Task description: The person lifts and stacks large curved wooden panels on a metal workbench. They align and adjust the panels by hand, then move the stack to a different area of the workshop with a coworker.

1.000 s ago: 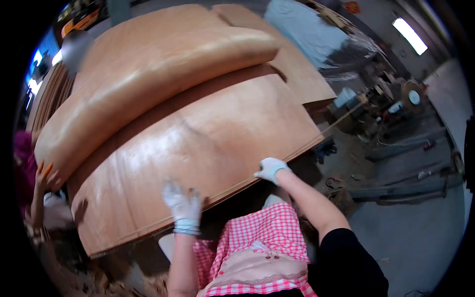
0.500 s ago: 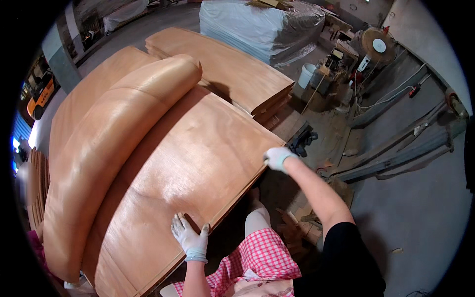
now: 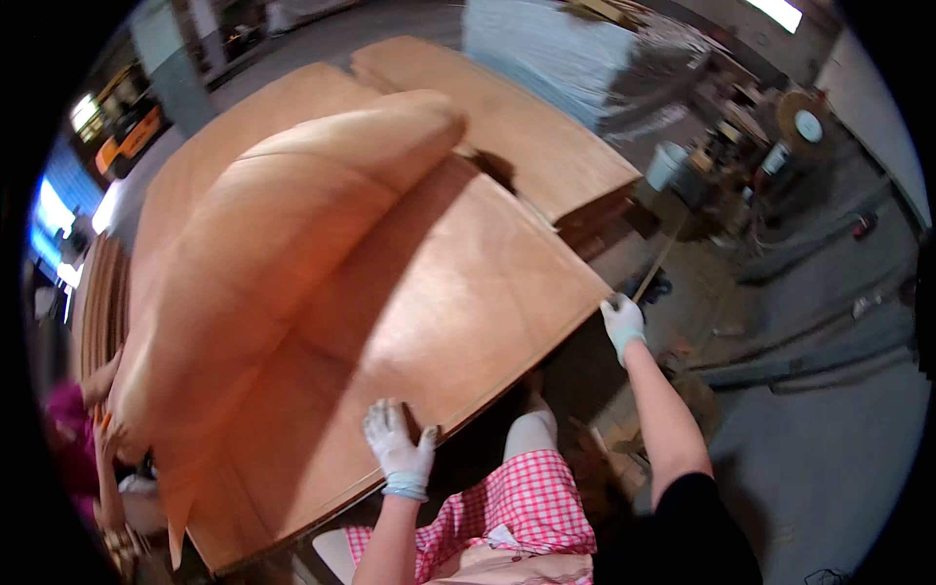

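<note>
A large reddish-brown wood veneer sheet lies flat on a stack in front of me. My left hand, in a white glove, rests palm down near its front edge with the fingers spread. At the right corner my gloved right hand has its fingers closed over the sheet's edge. Behind, a broad veneer sheet is curled over into a thick fold, blurred by motion, and casts a shadow on the flat part. A co-worker's hands touch the curled sheet at the left.
Another stack of veneer stands beyond. Behind it is a plastic-wrapped pile. A white bucket and assorted gear stand at the right on the floor. More stacked sheets and an orange forklift are at the left.
The curled sheet has spread lower and closer to me, widening its fold. My right hand has settled at the corner, and the co-worker has come further into view. The whole view has shifted.
</note>
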Available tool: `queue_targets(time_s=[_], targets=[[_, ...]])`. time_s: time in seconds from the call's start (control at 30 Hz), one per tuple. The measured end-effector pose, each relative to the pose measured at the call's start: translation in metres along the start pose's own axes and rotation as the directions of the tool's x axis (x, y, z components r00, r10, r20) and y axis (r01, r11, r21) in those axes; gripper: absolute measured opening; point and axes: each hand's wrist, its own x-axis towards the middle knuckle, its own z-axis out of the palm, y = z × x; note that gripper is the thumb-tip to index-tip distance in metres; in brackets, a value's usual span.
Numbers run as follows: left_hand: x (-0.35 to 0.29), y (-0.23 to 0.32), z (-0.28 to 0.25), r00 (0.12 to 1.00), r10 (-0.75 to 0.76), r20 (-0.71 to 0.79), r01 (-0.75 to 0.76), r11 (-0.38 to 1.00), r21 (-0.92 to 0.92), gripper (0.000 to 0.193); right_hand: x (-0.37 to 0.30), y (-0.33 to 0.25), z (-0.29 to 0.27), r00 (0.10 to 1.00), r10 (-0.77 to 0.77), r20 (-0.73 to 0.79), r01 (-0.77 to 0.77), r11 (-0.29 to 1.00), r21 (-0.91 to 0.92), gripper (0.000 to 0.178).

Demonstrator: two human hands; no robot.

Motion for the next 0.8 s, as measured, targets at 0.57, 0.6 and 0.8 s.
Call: queue_targets(time_s=[0.57,0.6,0.8], targets=[[-0.114,-0.028,-0.093,0.945,-0.318,-0.072,-0.002,0.217,-0.976,0.005,-0.368,-0.211,0.068,0.443,-0.539,0.716,-0.130,0.752,0.647,0.042],[-0.117,-0.047,-0.100,0.902,-0.429,-0.057,0.051,0.237,-0.970,0.005,-0.364,-0.214,0.075,0.410,-0.585,0.700,0.008,0.770,0.638,0.054],[-0.167,-0.277,-0.165,0.365,-0.911,-0.193,0.212,0.283,-0.935,0.016,-0.269,-0.199,0.094,0.367,-0.461,0.808,0.650,0.749,0.131,0.021]])
